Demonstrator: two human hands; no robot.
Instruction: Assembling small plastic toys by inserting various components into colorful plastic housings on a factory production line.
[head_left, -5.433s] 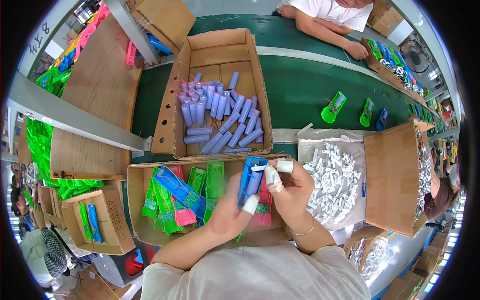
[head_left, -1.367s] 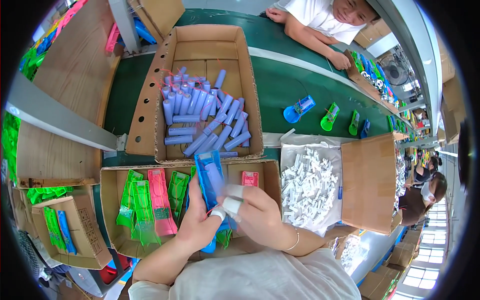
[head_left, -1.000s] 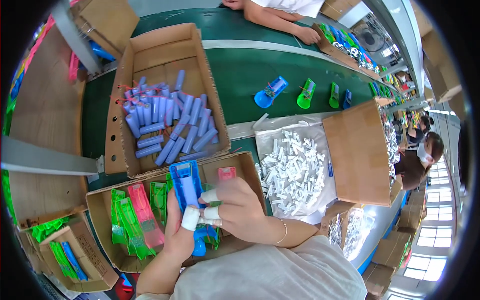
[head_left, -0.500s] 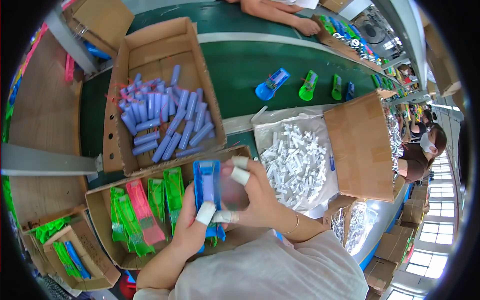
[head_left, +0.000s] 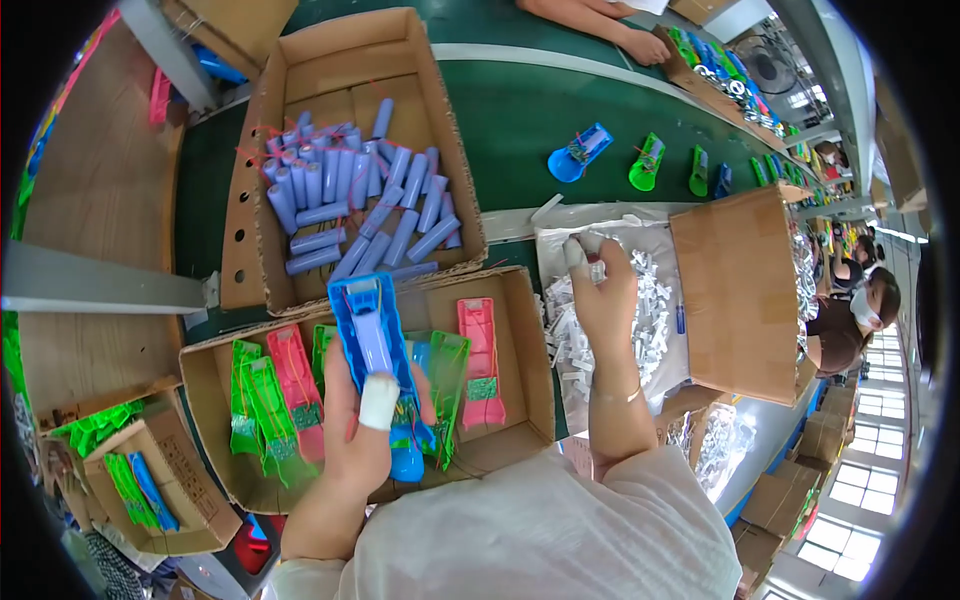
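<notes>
- Head view: clock directions are read from the blue shell [head_left: 395, 335], with 12 o'clock pointing away from the person.
- Blue shell: held over the shell box [head_left: 525, 385], tilted, top end toward 11 o'clock. One lilac cell [head_left: 373, 342] lies inside it.
- Left hand [head_left: 358, 450]: fingers clamped on the shell from beneath and both sides. The white-wrapped thumb bears on the lower end of the cell.
- Right hand [head_left: 607, 300]: moved from beside the shell to between 2 and 3 o'clock, at the white pieces [head_left: 652, 345]. Fingertips point down into the pile; whether they are together on a piece cannot be told.
- Effect on the work: handling at the shell appears paused on the right side; the left hand alone steadies shell and cell.
- Cell box [head_left: 400, 98]: 12 o'clock, holding loose cells with red leads.
- Shell box contents: a pink shell [head_left: 480, 350] at 3 o'clock; green and pink shells near 9 o'clock.
- Green bench [head_left: 520, 110]: a row of blue and green shells starts near 2 o'clock.
</notes>
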